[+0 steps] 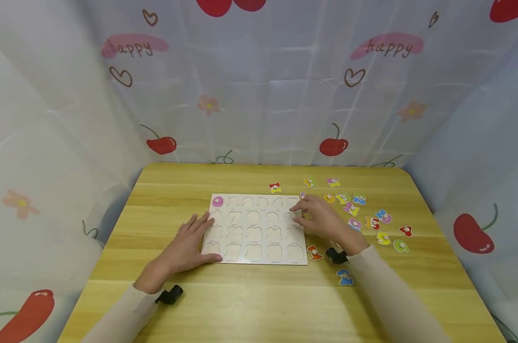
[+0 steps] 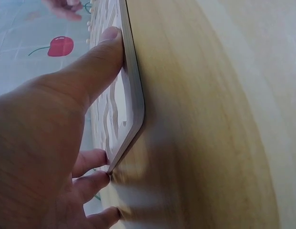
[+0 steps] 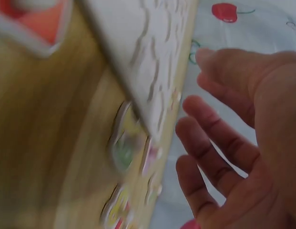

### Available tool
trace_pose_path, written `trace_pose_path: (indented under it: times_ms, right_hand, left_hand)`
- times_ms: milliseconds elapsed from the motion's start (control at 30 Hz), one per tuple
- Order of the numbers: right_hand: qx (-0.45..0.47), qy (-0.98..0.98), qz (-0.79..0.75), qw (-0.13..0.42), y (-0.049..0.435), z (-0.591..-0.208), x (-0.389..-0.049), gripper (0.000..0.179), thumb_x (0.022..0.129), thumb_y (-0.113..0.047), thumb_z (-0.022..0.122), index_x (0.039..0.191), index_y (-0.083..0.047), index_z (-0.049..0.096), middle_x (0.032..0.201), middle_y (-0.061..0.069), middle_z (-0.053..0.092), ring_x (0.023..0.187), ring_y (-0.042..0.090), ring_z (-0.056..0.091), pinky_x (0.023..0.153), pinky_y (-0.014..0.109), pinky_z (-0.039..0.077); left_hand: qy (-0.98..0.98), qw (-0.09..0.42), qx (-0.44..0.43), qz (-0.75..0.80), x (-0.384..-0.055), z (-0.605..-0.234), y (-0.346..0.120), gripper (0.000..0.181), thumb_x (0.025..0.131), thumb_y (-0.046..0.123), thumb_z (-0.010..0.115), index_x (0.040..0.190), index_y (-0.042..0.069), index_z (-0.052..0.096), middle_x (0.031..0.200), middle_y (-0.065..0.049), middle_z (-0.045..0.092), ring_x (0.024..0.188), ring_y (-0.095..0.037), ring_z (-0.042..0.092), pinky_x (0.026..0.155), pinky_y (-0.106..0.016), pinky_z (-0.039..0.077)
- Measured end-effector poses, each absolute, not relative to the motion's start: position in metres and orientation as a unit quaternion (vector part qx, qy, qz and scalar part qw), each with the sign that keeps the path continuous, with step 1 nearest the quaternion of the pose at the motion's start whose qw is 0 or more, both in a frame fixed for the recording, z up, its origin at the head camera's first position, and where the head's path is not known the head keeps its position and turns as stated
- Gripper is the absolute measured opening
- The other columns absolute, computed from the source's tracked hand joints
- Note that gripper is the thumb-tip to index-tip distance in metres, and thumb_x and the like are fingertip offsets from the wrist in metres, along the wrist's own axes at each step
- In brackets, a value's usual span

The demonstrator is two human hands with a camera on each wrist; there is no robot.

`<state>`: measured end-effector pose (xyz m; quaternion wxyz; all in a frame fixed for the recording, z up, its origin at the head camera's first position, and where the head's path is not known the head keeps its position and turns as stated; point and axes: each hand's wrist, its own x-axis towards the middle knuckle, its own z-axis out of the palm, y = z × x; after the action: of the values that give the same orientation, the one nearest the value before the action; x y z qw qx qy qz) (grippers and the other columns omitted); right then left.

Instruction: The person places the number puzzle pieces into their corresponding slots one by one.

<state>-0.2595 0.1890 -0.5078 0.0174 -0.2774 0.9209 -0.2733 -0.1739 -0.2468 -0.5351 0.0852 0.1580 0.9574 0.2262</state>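
And there's "happy" [image 1: 132,48] on the curtain [image 1: 259,105] at ten o'clock, again at two; toward four, a 15 piece [image 1: 372,223], 5 piece [image 1: 383,238], 4 piece [image 1: 406,231]!

the puzzle board [image 1: 264,233] lies on the desk [image 1: 250,305], a round piece [image 1: 217,202] in its far left slot. the left hand [image 1: 184,245] spans the board's near left corner; the right hand [image 1: 325,219] is at its right edge. just right of the board's near right corner lies a one piece [image 1: 314,253]. a five piece [image 1: 383,238] lies well right of the board, the curtain [image 1: 259,105] behind it.
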Motion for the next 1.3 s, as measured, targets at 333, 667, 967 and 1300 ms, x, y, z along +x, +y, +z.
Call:
trace_pose_path:
  times_ms: [333, 667, 967, 1300]
  right_hand:
    - [-0.329, 0.902, -0.276, 0.052, 0.249, -0.515, -0.226, 0.025, 0.098, -0.027, 0.098, 0.120, -0.020, 0.090, 0.119, -0.007, 0.083, 0.109, 0.017, 0.074, 0.097, 0.039, 0.064]
    - [-0.344, 0.875, -0.327, 0.094, 0.262, -0.526, -0.207, 0.018, 0.098, -0.028, 0.098, 0.114, -0.030, 0.091, 0.107, -0.009, 0.080, 0.096, 0.014, 0.069, 0.085, 0.031, 0.058]
    - [-0.357, 0.874, -0.321, 0.071, 0.259, -0.532, -0.202, 0.019, 0.098, -0.025, 0.098, 0.116, -0.030, 0.091, 0.105, -0.013, 0.078, 0.093, 0.010, 0.068, 0.082, 0.027, 0.057]
    - [-0.361, 0.873, -0.321, 0.065, 0.256, -0.529, -0.201, 0.014, 0.100, -0.020, 0.095, 0.109, -0.029, 0.089, 0.105, -0.014, 0.077, 0.092, 0.008, 0.069, 0.081, 0.028, 0.059]
  left_hand:
    - [0.958, 0.080, 0.158, 0.225, -0.175, -0.533, -0.248, 0.119, 0.091, 0.062, 0.097, 0.179, 0.004, 0.042, 0.193, -0.020, 0.030, 0.178, -0.061, 0.022, 0.139, -0.084, 0.024]
    - [0.958, 0.080, 0.157, 0.226, -0.174, -0.535, -0.247, 0.120, 0.090, 0.064, 0.096, 0.179, 0.005, 0.043, 0.193, -0.020, 0.030, 0.177, -0.061, 0.023, 0.140, -0.083, 0.025]
    - [0.957, 0.081, 0.159, 0.230, -0.174, -0.536, -0.247, 0.119, 0.091, 0.064, 0.097, 0.179, 0.005, 0.043, 0.193, -0.019, 0.030, 0.177, -0.061, 0.023, 0.139, -0.084, 0.024]
    - [0.958, 0.089, 0.150, 0.226, -0.172, -0.535, -0.245, 0.119, 0.091, 0.065, 0.096, 0.179, 0.004, 0.043, 0.194, -0.019, 0.029, 0.178, -0.060, 0.022, 0.141, -0.083, 0.023]
